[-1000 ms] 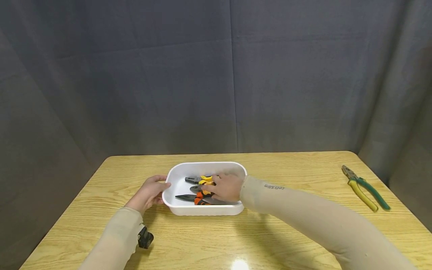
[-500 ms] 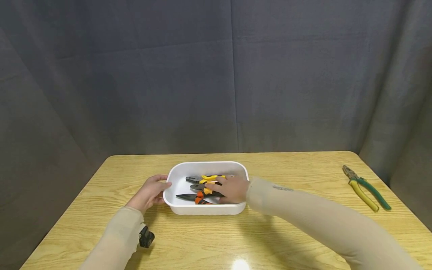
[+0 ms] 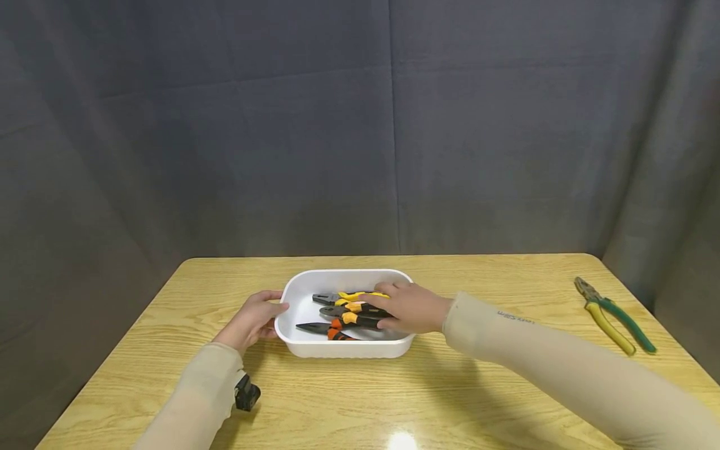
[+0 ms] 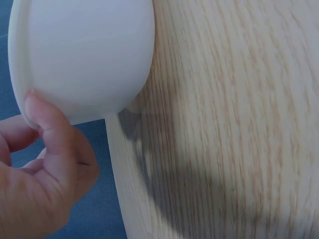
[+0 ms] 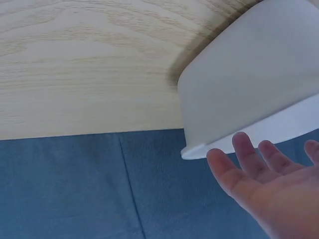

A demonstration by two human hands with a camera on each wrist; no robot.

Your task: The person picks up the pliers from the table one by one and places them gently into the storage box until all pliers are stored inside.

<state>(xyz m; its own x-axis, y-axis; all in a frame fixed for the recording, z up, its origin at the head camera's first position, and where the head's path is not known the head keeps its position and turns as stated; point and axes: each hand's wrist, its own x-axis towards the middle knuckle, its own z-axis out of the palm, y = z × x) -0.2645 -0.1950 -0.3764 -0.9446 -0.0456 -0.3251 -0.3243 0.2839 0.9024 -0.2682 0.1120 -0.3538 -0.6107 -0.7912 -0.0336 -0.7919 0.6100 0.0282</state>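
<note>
A white plastic tray (image 3: 349, 350) stands on the table with several pliers inside. Combination pliers (image 3: 326, 299) with yellow-and-black handles lie at the back, others (image 3: 333, 311) with orange-yellow and black handles in the middle, long-nose pliers (image 3: 314, 328) with orange-and-black handles in front. My left hand (image 3: 254, 320) pinches the tray's left rim; in the left wrist view the thumb of that hand (image 4: 47, 172) lies on the rim. Over the tray's right end is my right hand (image 3: 415, 308), hiding the handle ends. The right wrist view shows this hand (image 5: 276, 186) with spread, loose fingers, holding nothing.
Pliers (image 3: 596, 300) with one yellow and one green handle lie on the wooden table (image 3: 495, 281) near its right edge. A small black camera (image 3: 246, 394) sits at my left wrist. A dark grey curtain (image 3: 292, 156) hangs behind the table.
My right hand has drawn back to the right, from over the pliers to the tray's right end, so more of their handles shows. The left hand keeps its grip on the rim.
</note>
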